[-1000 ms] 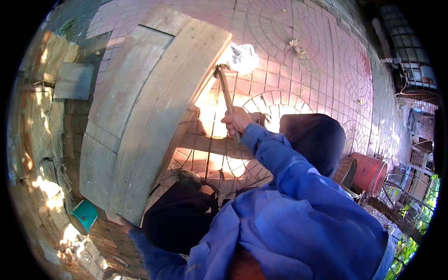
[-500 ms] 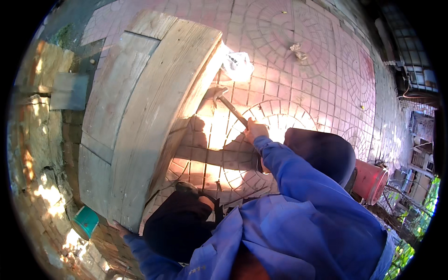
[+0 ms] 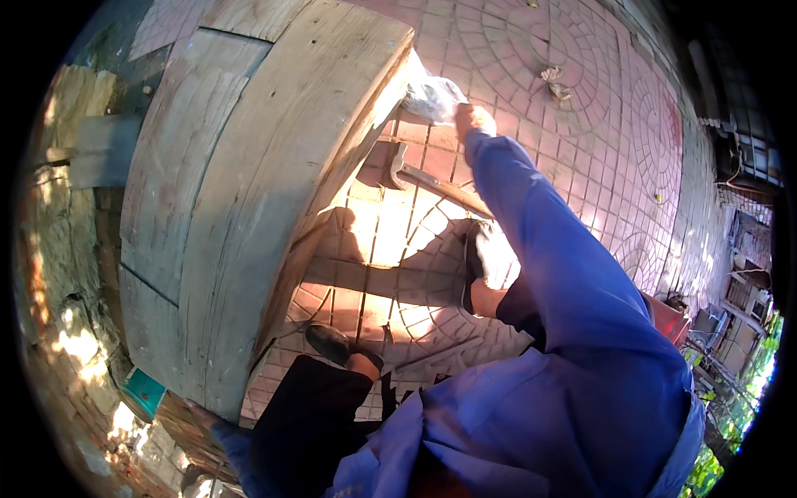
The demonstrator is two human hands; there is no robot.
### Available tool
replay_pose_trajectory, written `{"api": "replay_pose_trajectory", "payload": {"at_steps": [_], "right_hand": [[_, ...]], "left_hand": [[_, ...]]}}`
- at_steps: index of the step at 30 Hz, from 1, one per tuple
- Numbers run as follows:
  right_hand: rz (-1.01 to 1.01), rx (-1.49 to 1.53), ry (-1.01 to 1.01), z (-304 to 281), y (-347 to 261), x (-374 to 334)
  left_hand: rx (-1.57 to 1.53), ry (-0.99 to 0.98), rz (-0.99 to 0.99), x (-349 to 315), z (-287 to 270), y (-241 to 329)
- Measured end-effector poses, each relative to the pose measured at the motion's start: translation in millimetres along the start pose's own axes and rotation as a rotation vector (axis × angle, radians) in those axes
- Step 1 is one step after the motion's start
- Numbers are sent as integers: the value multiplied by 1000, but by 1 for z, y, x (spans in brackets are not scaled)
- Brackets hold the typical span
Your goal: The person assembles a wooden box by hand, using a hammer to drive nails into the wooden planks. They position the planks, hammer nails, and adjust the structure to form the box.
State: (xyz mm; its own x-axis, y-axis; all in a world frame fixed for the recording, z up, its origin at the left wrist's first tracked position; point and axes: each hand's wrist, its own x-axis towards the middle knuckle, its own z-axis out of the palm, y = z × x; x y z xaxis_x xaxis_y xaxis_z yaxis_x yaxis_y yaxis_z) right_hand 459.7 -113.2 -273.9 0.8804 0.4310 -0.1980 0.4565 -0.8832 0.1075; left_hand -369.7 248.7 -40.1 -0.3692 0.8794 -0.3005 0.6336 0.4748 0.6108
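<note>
A white see-through plastic bag (image 3: 433, 98) is beside the far right corner of a low wooden bench (image 3: 241, 191) made of worn planks. My right hand (image 3: 476, 119) reaches out to the bag's right side with its fingers closed on the plastic; the bag's contents are unclear. Below it, a hammer (image 3: 432, 183) lies on the tiles, its head toward the bench and its handle end hidden under my right sleeve. My left hand (image 3: 202, 415) is at the bench's near end, mostly in shade, and its fingers are hard to make out.
My feet (image 3: 328, 342) in dark shoes stand on patterned pink paving (image 3: 531, 50). A teal bucket (image 3: 143, 393) is by the bench's near left corner. At right a red bucket (image 3: 668, 319) shows behind my arm. A crumpled dry leaf (image 3: 556, 83) lies farther out.
My right hand has let go of the hammer, which now lies on the ground, and has moved away from me to the plastic bag. My left hand stays by the bench's near end.
</note>
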Motion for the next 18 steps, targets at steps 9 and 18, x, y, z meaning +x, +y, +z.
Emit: {"api": "replay_pose_trajectory", "payload": {"at_steps": [9, 18], "right_hand": [[66, -349, -99, -55, 150, -21], [-219, 23, -258, -112, 88, -69]], "left_hand": [[0, -33, -72, -1, -4, 6], [-54, 8, -88, -47, 13, 53]]}}
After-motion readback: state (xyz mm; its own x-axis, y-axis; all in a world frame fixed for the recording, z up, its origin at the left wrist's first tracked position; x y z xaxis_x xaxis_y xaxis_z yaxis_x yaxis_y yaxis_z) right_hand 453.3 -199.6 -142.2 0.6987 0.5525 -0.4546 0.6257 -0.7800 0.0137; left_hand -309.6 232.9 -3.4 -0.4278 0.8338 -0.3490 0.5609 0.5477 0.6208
